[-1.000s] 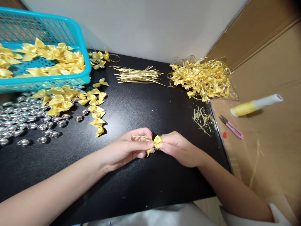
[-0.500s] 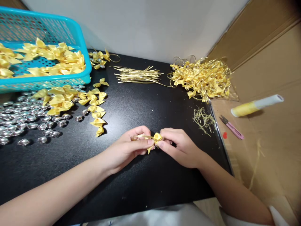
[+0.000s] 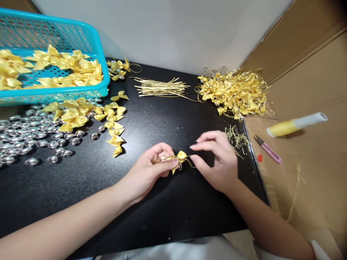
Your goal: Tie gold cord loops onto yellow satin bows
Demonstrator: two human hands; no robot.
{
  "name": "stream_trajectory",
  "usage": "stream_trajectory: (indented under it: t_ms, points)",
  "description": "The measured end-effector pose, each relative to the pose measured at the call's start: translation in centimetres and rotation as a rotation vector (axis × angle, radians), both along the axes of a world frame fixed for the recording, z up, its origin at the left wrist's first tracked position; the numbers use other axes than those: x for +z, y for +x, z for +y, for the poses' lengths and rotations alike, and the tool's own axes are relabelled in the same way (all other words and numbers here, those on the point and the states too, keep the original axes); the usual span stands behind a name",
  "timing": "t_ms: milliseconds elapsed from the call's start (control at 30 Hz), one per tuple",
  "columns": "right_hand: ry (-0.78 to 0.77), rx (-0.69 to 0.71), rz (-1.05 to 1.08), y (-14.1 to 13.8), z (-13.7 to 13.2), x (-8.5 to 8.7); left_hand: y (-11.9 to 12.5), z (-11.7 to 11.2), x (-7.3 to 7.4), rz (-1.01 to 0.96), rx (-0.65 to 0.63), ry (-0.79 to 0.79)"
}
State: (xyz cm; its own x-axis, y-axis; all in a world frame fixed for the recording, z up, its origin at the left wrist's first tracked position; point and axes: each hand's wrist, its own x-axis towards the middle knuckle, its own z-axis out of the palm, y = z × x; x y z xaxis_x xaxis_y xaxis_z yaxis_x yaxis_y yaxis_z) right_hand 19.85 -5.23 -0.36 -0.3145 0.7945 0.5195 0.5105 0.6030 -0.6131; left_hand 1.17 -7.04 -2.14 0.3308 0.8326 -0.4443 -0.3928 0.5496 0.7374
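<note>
My left hand [image 3: 153,168] pinches a small yellow ribbon bow [image 3: 181,157] with a loop of gold cord, held just above the black table [image 3: 151,213]. A thin gold cord end sticks out to the right of the bow. My right hand [image 3: 217,159] hovers right beside the bow with its fingers spread, the thumb tip close to that cord end, holding nothing that I can see.
A blue basket [image 3: 59,88] of yellow bows sits at the back left, with loose bows [image 3: 81,115] and silver beads [image 3: 29,137] in front. Cut gold cords [image 3: 159,87] and a finished pile [image 3: 234,93] lie at the back. Scraps [image 3: 235,139], pink snips [image 3: 268,150] and a thread spool [image 3: 295,124] are right.
My right hand has let go of the bow and opened, lifting away to the right. My left hand keeps its pinch on the bow.
</note>
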Motion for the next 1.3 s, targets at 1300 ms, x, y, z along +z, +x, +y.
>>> stream_trajectory:
  t_ms: [1300]
  points:
    - [-0.156,-0.344,0.690,8.9,1.8,6.4,-1.3,2.6,0.2,0.284,0.053,0.169]
